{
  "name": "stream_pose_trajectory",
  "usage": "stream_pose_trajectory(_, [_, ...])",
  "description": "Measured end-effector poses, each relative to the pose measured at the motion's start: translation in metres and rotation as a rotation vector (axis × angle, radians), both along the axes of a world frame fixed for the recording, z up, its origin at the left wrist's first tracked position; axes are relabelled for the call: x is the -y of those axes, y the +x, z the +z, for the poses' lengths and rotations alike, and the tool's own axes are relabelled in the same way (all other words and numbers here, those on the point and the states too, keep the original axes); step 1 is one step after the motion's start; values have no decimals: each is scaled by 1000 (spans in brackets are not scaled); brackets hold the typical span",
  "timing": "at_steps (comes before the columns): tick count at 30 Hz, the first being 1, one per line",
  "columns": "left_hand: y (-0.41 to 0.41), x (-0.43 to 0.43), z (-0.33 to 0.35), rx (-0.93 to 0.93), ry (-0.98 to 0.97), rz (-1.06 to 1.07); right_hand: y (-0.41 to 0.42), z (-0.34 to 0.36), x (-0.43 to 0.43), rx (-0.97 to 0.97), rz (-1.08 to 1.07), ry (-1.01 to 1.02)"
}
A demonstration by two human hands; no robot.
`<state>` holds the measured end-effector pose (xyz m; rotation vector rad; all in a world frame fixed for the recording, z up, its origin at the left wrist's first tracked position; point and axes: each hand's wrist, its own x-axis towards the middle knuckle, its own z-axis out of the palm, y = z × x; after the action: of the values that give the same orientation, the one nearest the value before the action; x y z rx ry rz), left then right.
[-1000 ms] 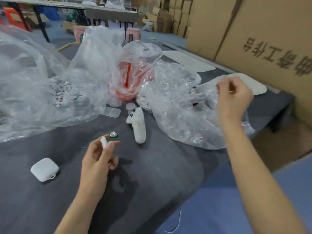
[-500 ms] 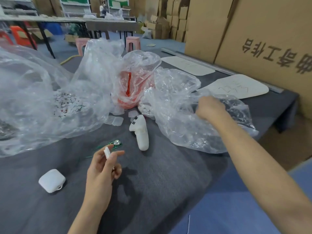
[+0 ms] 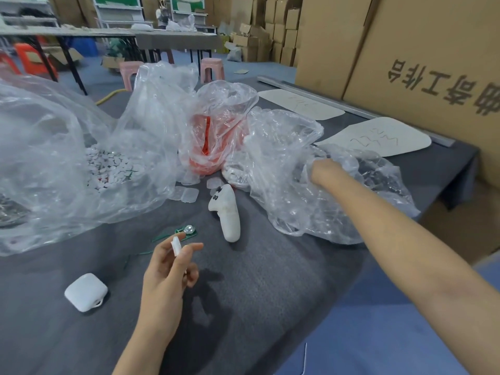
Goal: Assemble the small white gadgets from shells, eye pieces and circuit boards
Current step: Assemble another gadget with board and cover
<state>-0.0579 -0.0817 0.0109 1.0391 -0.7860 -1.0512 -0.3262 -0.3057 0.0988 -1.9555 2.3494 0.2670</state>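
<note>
**A:** Nearest us, what does our left hand [image 3: 167, 272] have?

**B:** We pinch a small white piece [image 3: 176, 246] between thumb and forefinger, with the other fingers loosely curled. It is narrow and plain, and we hold it up above the grey table [image 3: 270, 293].

**A:** And the circuit board?

**B:** The circuit board [image 3: 186, 230] lies flat on the cloth just beyond those fingertips. It is green with a round silvery cell, and thin green leads trail off to the left. Our left hand is much the nearer.

**A:** Further on?

**B:** A white gadget [image 3: 226, 212] with dark eyes lies right of the board, its length running away from us. Beyond it our right hand [image 3: 322, 170] reaches into the clear bag [image 3: 338, 212]. Plastic hides its fingers, so we cannot tell whether they grip anything.
</note>
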Motion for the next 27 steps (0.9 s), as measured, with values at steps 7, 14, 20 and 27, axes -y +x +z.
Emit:
stream_pose_trajectory(7, [1, 1, 0, 18, 1, -17, -13, -11, -1, 72, -83, -119])
stream_pose_trajectory(14, [3, 2, -3, 44, 15, -34, -16, -5, -8, 108, -20, -308])
stream_pose_trajectory(20, [4, 2, -3, 11, 9, -56, -8, 12, -11, 96, 0, -359])
stream_pose_trajectory(27, [5, 0, -4, 21, -17, -75, 3, 61, -53, 141, -109, -578])
